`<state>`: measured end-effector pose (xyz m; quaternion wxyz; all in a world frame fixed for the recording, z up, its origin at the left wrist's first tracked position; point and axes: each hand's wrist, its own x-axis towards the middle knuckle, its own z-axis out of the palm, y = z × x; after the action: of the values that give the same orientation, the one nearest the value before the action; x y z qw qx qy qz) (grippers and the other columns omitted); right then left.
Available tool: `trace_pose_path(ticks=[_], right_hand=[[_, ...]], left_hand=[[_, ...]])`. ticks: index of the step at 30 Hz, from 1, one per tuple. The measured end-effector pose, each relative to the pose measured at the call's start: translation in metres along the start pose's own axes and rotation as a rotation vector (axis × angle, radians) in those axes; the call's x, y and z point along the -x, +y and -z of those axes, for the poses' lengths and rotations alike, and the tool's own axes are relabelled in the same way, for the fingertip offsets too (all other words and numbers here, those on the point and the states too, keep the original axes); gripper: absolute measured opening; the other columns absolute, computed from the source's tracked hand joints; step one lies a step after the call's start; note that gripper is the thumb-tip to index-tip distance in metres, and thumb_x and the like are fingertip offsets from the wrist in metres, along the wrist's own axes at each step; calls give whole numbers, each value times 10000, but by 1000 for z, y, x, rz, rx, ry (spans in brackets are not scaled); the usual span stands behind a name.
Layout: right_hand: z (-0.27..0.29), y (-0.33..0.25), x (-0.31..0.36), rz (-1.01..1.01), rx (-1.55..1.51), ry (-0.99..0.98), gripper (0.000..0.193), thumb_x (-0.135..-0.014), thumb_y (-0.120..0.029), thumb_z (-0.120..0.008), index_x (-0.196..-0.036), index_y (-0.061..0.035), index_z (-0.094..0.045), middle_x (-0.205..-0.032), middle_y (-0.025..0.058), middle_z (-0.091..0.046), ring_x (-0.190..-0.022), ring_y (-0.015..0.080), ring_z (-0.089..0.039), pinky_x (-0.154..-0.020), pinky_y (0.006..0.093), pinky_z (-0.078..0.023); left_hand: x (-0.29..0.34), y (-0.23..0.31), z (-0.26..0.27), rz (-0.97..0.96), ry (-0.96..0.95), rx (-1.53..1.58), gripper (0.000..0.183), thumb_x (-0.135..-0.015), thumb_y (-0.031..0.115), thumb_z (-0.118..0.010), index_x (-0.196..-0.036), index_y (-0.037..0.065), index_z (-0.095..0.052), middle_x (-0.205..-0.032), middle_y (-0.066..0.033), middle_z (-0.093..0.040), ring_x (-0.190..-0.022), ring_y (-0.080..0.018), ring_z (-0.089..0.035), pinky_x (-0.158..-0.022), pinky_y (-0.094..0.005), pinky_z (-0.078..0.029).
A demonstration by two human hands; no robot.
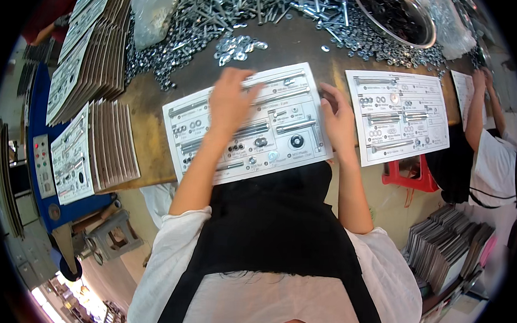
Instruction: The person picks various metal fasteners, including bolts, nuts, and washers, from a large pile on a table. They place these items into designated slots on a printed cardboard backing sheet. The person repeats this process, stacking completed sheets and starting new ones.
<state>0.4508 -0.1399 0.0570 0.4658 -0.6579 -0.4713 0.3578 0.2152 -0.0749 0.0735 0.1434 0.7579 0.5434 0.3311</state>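
A white card [259, 156] printed with part outlines lies tilted at the table's front edge, before me. Bolts, nuts and washers lie on it, among them long bolts near its middle and a black round washer [297, 141]. Over the card's upper left part is my left hand [232, 100], its fingers smeared by motion, so what they hold cannot be made out. My right hand [338, 121] rests by the card's right edge, fingers curved and thumb apart, with nothing seen in it. Just beyond the card sits a small heap of flat washers [236, 48].
To the right lies a second card [398, 133] with hardware. Piles of bolts [219, 12] and nuts cover the back, beside a metal bowl [430, 39] of black pieces. Stacked cards [92, 67] stand at left. Another person's hands [482, 79] work at far right, beyond a red stool [408, 174].
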Motion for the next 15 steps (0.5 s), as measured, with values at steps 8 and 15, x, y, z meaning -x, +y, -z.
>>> trace_pose_path(ticks=[8,15], right_hand=[[-2,1,-25,12,503,-38,267,-963,-194,-531,-1106,-5,-656,-955,207,-706,-887,367,-678,-790,437,-519],[15,27,-30,112,601,-111,312,-969,-282,-531,-1055,-27,-689,-914,214,-698,-814,381,-662,-731,448,-503]], left_hand=[[174,-94,140,858,-197,-474,244,-996,238,-500,-1090,46,-618,-1035,-232,-674,-974,-419,-641,-800,-478,-492],[233,-91,121,807,182,288,387,-925,24,-510,-1304,-42,-550,-1191,-184,-665,-1052,-279,-647,-905,-368,-492]])
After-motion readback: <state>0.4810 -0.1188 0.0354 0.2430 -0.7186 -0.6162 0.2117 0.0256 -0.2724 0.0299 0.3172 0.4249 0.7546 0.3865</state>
